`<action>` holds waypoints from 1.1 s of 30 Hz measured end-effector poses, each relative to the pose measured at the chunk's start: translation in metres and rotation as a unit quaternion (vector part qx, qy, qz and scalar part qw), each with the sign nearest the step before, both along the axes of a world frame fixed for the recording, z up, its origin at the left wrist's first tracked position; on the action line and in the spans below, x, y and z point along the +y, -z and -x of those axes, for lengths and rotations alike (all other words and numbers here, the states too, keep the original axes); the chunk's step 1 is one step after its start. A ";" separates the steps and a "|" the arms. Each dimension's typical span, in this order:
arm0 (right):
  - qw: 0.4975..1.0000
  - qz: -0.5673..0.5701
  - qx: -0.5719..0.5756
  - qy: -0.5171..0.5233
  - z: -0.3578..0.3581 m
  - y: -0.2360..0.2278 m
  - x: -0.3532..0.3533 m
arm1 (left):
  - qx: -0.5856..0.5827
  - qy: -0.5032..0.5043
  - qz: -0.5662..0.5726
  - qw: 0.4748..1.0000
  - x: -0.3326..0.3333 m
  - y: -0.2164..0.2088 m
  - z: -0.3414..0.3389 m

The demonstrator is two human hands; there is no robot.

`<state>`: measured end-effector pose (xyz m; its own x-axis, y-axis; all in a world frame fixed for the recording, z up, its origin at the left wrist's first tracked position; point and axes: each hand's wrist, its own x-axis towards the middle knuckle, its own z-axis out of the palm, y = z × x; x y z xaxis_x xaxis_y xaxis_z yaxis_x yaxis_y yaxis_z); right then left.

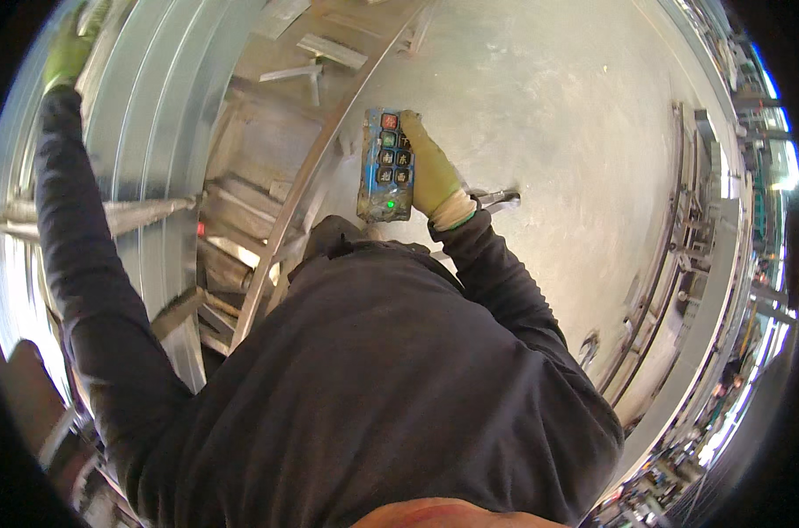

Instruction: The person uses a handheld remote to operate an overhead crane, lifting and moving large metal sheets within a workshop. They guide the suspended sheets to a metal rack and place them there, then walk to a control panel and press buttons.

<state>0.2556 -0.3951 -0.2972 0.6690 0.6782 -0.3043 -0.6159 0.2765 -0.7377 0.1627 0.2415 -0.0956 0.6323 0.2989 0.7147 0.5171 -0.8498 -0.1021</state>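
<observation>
In front of my chest, my right hand [436,176], in a yellow-green work glove, is closed around a worn blue remote control [385,192]. The remote has one red button, a green one and several black ones, and a small green light glows at its near end. My thumb lies over the buttons near its upper right. Far out at the upper left, my left hand [69,51], gloved alike, has its fingers stretched out. It lies against or just over the far-left side of the long ribbed metal panels [157,97]; contact is hard to tell.
A metal frame with a long curved-looking rail [316,163] runs beside the panels, with loose metal pieces [332,51] inside it. Grey floor [540,106] stretches to the right. A metal tool-like piece [498,197] lies past my right wrist. Racks and rails [681,264] line the right side.
</observation>
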 end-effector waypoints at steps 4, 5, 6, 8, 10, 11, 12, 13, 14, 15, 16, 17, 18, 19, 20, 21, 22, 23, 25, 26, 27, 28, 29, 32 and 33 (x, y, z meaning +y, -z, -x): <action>0.998 0.024 0.026 0.043 0.002 0.036 0.009 | 0.072 -0.003 0.084 0.994 0.035 0.067 -0.053; 0.998 0.027 0.028 0.053 0.005 0.049 0.010 | 0.065 0.012 0.150 0.987 0.044 0.071 -0.044; 0.998 0.027 0.041 0.045 0.008 0.062 0.010 | 0.079 -0.008 0.112 0.991 0.051 0.076 -0.029; 0.996 0.033 0.063 0.053 0.010 0.086 0.014 | 0.069 -0.051 0.054 0.995 0.063 0.084 -0.007; 0.998 0.046 0.030 0.032 0.011 0.104 0.030 | 0.060 -0.022 0.037 0.997 0.076 0.095 0.015; 0.998 0.060 -0.016 0.020 0.009 0.107 0.040 | 0.092 -0.053 0.021 0.994 0.080 0.098 0.023; 0.998 0.061 -0.004 0.020 0.008 0.111 0.051 | 0.090 -0.059 -0.001 0.994 0.085 0.105 0.031; 0.996 0.032 0.083 -0.005 0.006 0.110 0.062 | 0.103 -0.092 0.010 0.990 0.087 0.107 0.038; 0.997 0.041 0.065 -0.016 0.007 0.112 0.075 | 0.098 -0.086 0.011 0.991 0.092 0.111 0.046; 0.996 0.062 0.054 -0.028 0.001 0.106 0.080 | 0.111 -0.103 0.043 0.988 0.092 0.109 0.047; 0.996 0.069 0.034 -0.036 -0.005 0.102 0.087 | 0.098 -0.088 0.061 0.989 0.094 0.107 0.051; 0.996 0.067 0.044 -0.041 -0.011 0.097 0.093 | 0.093 -0.096 0.117 0.984 0.093 0.104 0.052; 0.994 0.068 0.055 -0.061 -0.016 0.092 0.099 | 0.109 -0.115 0.105 0.982 0.093 0.099 0.055; 0.995 0.045 0.052 -0.074 -0.022 0.088 0.105 | 0.105 -0.104 0.084 0.985 0.091 0.096 0.055; 0.995 0.012 0.043 -0.087 -0.027 0.084 0.111 | 0.082 -0.090 0.081 0.989 0.089 0.093 0.055; 0.993 0.025 0.042 -0.104 -0.033 0.082 0.117 | 0.091 -0.105 0.099 0.985 0.086 0.091 0.055; 0.991 0.036 0.045 -0.124 -0.039 0.080 0.123 | 0.112 -0.139 0.088 0.980 0.083 0.092 0.055; 0.989 0.028 0.040 -0.141 -0.045 0.079 0.128 | 0.115 -0.153 0.067 0.979 0.079 0.092 0.055; 0.985 0.027 0.034 -0.165 -0.057 0.078 0.136 | 0.112 -0.175 0.046 0.977 0.073 0.094 0.054; 0.983 0.004 0.036 -0.179 -0.062 0.078 0.138 | 0.108 -0.183 0.049 0.976 0.070 0.095 0.054; 0.982 0.023 0.022 -0.184 -0.067 0.078 0.140 | 0.105 -0.190 0.057 0.974 0.067 0.095 0.054; 0.981 0.034 0.013 -0.191 -0.072 0.078 0.141 | 0.115 -0.209 0.064 0.969 0.064 0.093 0.054; 0.979 0.044 0.005 -0.197 -0.077 0.077 0.141 | 0.124 -0.225 0.076 0.964 0.062 0.092 0.053; 0.980 0.045 0.009 -0.194 -0.088 0.075 0.143 | 0.149 -0.265 0.111 0.946 0.054 0.089 0.049; 0.981 0.045 0.009 -0.186 -0.093 0.074 0.144 | 0.143 -0.272 0.104 0.946 0.051 0.090 0.046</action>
